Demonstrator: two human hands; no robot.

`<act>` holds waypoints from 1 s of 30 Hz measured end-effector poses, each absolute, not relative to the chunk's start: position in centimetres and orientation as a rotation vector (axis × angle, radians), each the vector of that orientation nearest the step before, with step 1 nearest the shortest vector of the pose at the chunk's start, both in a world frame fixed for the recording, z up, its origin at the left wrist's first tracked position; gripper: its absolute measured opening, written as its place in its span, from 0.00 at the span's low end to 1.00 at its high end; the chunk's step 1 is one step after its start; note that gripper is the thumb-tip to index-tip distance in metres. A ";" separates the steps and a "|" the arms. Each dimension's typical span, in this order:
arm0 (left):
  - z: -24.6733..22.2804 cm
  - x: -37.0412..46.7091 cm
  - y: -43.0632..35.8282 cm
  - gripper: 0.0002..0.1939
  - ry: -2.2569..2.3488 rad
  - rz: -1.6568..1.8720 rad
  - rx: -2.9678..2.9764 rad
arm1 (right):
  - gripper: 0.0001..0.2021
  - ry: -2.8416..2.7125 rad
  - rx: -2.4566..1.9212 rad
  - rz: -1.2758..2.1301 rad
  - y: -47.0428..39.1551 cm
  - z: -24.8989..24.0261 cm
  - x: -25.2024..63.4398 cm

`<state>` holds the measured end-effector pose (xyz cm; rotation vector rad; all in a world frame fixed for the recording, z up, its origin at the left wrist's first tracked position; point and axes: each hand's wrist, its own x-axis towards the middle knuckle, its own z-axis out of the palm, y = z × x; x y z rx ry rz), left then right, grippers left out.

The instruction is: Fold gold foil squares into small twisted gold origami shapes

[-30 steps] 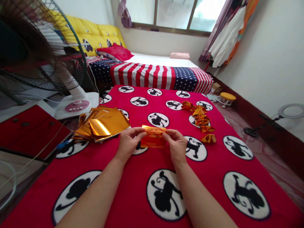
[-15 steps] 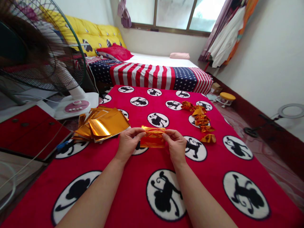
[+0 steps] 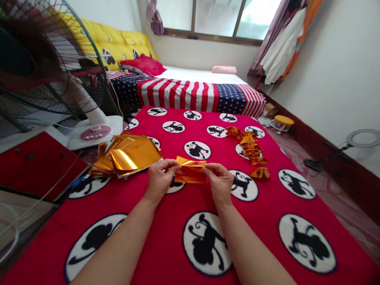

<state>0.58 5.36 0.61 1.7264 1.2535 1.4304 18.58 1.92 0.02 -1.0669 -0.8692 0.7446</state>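
A shiny gold foil paper [image 3: 190,173], creased lengthwise, is stretched between my hands above the red cloth [image 3: 154,241]. My left hand [image 3: 160,176] pinches its left end between thumb and fingers. At the right end, my right hand [image 3: 219,178] pinches it the same way. Left of my hands lies a loose, fanned stack of flat gold foil sheets [image 3: 133,156]. Over to the right, several folded gold foil pieces [image 3: 252,149] sit in an uneven row on the cloth.
An electric fan [image 3: 96,118] stands at the left, beside a red-fronted cabinet [image 3: 35,162]. Beyond the cloth is a bed with a stars-and-stripes cover [image 3: 184,93]. On the floor at right are a yellow stool [image 3: 283,120] and a ring light [image 3: 363,138].
The foil between my hands has tilted slightly, and its upper fold stands a little more open. Both hands keep their pinch and have hardly moved.
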 end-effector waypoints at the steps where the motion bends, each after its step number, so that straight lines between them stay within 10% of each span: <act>1: 0.8 0.6 5.4 0.04 1.239 1.452 1.770 | 0.05 -0.876 -1.071 0.733 1.9 0.0 18.6; 30: 1.4 1.7 4.7 0.07 1.091 1.400 1.779 | 0.11 -0.934 -1.148 0.762 1.8 -0.2 18.1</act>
